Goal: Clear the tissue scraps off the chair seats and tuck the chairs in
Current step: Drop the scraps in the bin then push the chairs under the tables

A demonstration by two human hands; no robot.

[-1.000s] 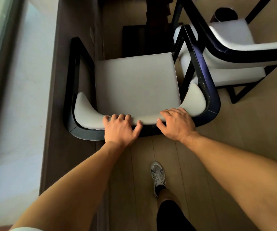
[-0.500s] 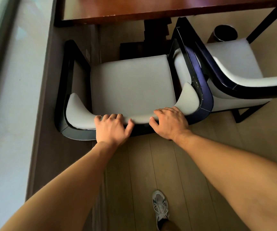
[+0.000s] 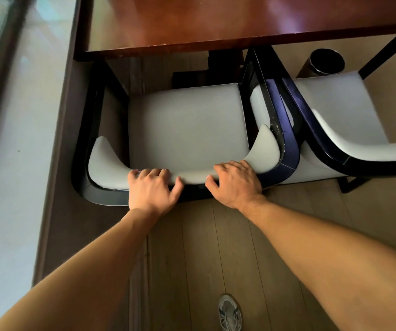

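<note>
A dark-framed chair with a bare white seat [image 3: 187,125] faces the red-brown table [image 3: 216,27]; its front edge lies near the table edge. My left hand [image 3: 153,187] grips the top of the curved backrest [image 3: 111,168] left of centre, fingers curled over the rim. My right hand [image 3: 236,183] grips the same rim right of centre. A second matching chair [image 3: 342,115] stands against it on the right, angled, its seat also bare. No tissue scraps show on either seat.
A dark round bin [image 3: 323,62] stands on the floor beyond the second chair. The table's dark pedestal [image 3: 218,65] sits under the top. A pale wall or window ledge [image 3: 13,163] runs along the left. My shoe [image 3: 230,314] is on the wood floor.
Both hands have stayed on the backrest while the chair slid forward toward the table. The table top has come into view above it, and the chair now touches its neighbour.
</note>
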